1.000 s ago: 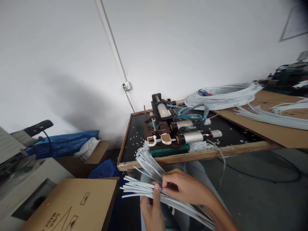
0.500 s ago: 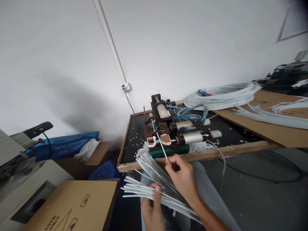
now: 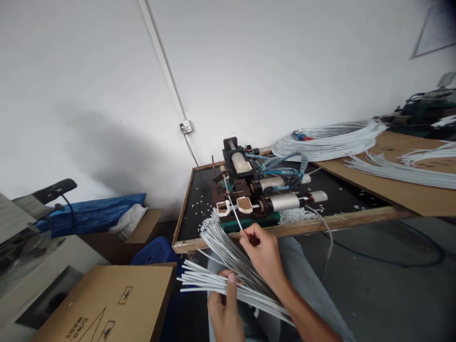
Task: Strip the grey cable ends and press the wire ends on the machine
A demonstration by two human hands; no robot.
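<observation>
At 8 o'clock: 1 flat-topped cardboard carton (image 3: 107, 297), dark print legible as "MADE"; 1 blue perforated basket (image 3: 156, 251) just beyond it. Toward 9 o'clock: white cloth (image 3: 131, 218), with creased blue sheeting (image 3: 96, 209) behind. At 11 o'clock: 1 wall socket (image 3: 185, 127), dark cable (image 3: 190, 149) hanging below, pale conduit (image 3: 162, 59) above. At 2 o'clock: 1 framed panel (image 3: 436, 31), blurred.
</observation>
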